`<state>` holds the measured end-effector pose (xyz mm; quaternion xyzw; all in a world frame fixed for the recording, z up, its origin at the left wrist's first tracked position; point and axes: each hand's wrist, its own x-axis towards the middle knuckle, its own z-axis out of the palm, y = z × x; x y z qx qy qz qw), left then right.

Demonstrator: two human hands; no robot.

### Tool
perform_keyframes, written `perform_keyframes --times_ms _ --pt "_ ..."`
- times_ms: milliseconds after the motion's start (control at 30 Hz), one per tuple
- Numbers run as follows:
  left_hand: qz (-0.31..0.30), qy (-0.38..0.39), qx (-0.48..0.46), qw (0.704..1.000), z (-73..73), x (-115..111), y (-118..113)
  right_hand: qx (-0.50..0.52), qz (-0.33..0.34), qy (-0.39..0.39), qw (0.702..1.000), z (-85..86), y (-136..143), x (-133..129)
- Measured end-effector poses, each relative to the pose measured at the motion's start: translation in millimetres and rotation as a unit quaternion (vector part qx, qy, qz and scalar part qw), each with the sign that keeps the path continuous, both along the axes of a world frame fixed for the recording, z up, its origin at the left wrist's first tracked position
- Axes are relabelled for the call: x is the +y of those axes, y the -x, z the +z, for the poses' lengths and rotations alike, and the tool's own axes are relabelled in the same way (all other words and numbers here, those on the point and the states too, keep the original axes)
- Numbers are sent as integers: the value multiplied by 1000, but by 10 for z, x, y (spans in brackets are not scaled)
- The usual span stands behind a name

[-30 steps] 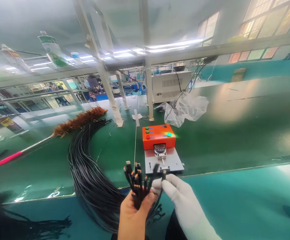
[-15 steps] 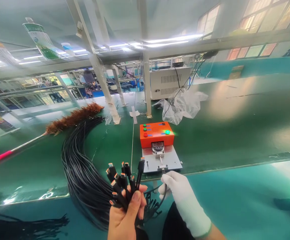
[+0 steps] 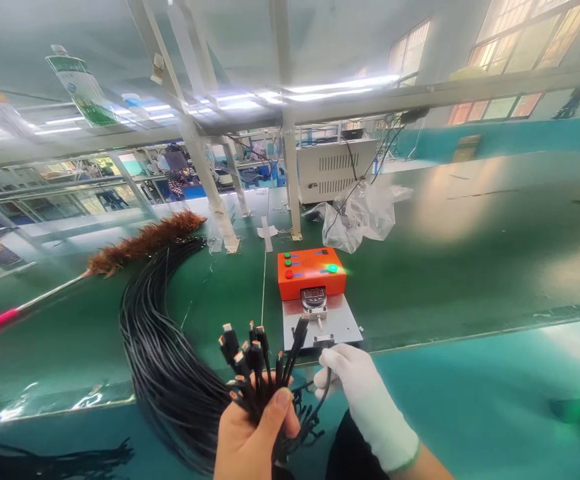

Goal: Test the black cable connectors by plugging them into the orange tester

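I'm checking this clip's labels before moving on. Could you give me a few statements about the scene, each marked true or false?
1. The left grip, ungloved, holds several black cable ends. True.
2. The right grip is bare. False: the right grip wears a white glove.
3. The brown duster lies left of the orange box in the picture. True.
4. The digital gauge sits on the far side of the orange box. False: the digital gauge is at its near side.
5. The clear plastic bag lies beyond the orange box. True.
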<state>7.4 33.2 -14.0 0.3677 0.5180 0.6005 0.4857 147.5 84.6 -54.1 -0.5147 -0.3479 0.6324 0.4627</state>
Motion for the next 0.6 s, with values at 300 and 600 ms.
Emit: perform_keyframes --times_ms 300,600 --pt "-22 36 -16 999 -45 -34 -62 -290 -79 -133 944 329 -229 -281" --pt "74 27 -78 994 -58 -19 12 78 -32 -79 993 222 19 -284"
